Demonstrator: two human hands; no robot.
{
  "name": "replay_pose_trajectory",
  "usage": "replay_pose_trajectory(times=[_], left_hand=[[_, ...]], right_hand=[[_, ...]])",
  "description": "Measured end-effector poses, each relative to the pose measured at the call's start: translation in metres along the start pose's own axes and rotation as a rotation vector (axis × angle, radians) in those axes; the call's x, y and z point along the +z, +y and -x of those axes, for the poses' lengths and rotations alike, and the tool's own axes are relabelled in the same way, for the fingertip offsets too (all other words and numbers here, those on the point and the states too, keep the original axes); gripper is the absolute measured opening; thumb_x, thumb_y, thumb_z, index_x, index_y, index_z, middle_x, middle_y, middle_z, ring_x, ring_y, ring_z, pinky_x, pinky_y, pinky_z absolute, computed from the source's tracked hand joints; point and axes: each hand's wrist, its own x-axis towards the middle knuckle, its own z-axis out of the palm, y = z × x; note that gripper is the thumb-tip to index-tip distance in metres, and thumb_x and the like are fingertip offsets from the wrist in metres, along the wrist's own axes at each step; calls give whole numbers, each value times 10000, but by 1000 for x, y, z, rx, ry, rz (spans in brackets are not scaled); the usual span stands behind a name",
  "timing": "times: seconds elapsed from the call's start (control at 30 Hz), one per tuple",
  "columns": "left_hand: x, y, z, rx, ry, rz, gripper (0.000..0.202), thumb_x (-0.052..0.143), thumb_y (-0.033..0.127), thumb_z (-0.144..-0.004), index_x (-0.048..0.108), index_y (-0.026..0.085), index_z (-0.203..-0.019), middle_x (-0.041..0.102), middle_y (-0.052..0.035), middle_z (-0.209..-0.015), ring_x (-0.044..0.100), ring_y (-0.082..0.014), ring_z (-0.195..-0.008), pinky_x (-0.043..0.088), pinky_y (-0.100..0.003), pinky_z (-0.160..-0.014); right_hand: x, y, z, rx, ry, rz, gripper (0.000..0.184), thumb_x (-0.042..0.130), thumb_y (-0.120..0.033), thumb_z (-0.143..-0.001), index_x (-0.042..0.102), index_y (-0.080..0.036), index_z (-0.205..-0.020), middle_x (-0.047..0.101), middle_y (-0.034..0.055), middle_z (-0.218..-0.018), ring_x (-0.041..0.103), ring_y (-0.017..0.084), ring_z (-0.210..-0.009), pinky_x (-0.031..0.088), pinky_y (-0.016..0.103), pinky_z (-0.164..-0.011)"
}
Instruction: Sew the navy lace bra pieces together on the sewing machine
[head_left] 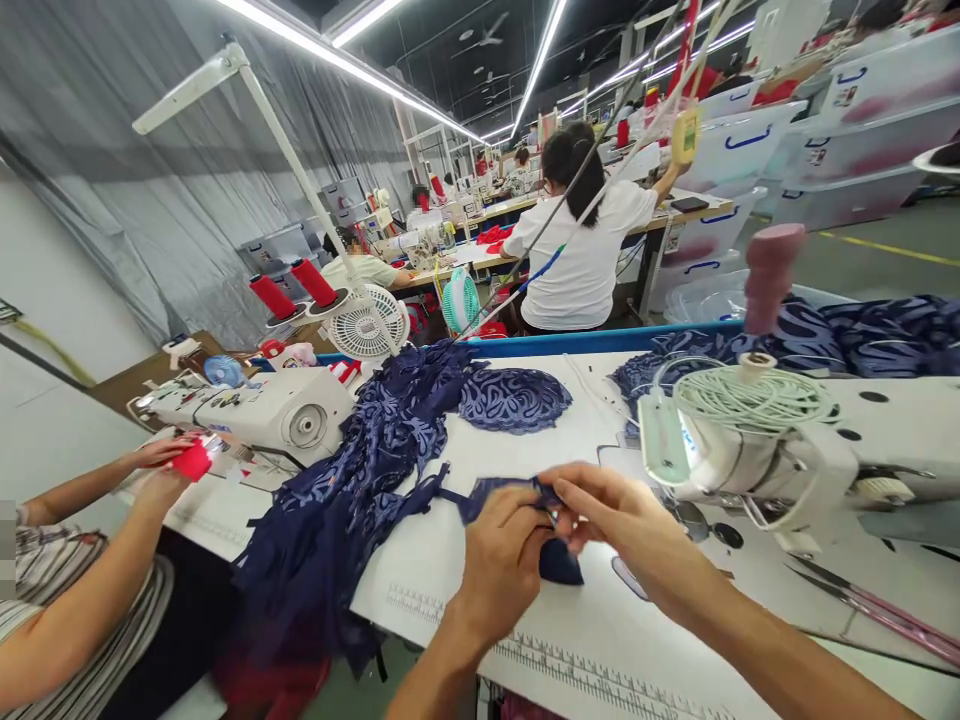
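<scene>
In the head view my left hand [501, 560] and my right hand [611, 510] meet over the white table in front of the sewing machine. Both have their fingers closed on a small navy fabric piece [561, 565], whose dark lower end hangs below the fingertips. Part of it is hidden behind the knuckles. Just left of my hands, a heap of navy lace fabric [397, 430] spreads over the table and droops off its front edge. A flat patterned lace piece [516, 398] lies beyond my hands.
To the right stands a sewing machine [757, 450] topped by a coil of pale green cord [757, 395]. Pink-handled scissors [885, 608] lie near it. At left a co-worker's hands [161, 465] hold red fabric at another machine [255, 410]. Another person [574, 250] sits ahead.
</scene>
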Motion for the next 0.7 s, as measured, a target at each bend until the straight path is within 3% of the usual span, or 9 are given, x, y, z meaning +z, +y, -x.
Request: replay_pose_trajectory(times=[0.1, 0.23, 0.4, 0.5, 0.6, 0.7], left_hand=[[-7, 20, -1, -180, -249, 287, 105, 607, 168, -916, 683, 201, -851, 684, -14, -805, 617, -151, -767, 474, -261, -733], [-7, 39, -3, -279, -469, 479, 142, 654, 282, -897, 695, 174, -816, 689, -30, -791, 608, -157, -769, 445, -250, -734], [10, 46, -11, -331, -555, 469, 201, 660, 353, -886, 676, 170, -804, 663, -30, -775, 572, -158, -752, 416, -258, -724], [13, 50, -15, -308, -544, 438, 165, 655, 317, -889, 664, 176, -803, 652, -34, -830, 578, -170, -822, 418, -265, -778], [15, 58, -16, -303, -514, 429, 114, 662, 276, -883, 667, 186, -813, 666, -58, -1007, 594, -203, -991, 420, -278, -864], [20, 63, -15, -349, -508, 396, 60, 662, 223, -868, 674, 192, -819, 678, -45, -982, 603, -195, -961, 424, -272, -842]], right_hand=[[-26, 11, 41, 56, -73, -23, 495, 650, -578, -830, 651, -211, -1162, 681, 69, -930, 635, 199, -798, 519, 325, -647], [-51, 26, 69, 21, -4, 166, 386, 676, -568, -810, 683, -227, -991, 621, 32, -877, 577, 197, -802, 486, 331, -702], [-59, 30, 81, 72, 62, -24, 353, 641, -570, -839, 599, -221, -804, 545, -15, -766, 514, 163, -751, 443, 277, -677], [-62, 33, 84, 61, 64, -89, 328, 645, -544, -849, 617, -217, -838, 555, -13, -791, 510, 158, -769, 429, 273, -697], [-60, 37, 85, 67, 43, -132, 320, 637, -532, -865, 638, -212, -878, 590, -5, -829, 530, 162, -803, 431, 277, -716], [-57, 43, 90, 49, 73, -90, 313, 613, -528, -889, 640, -217, -880, 614, -2, -837, 560, 166, -812, 457, 277, -718]])
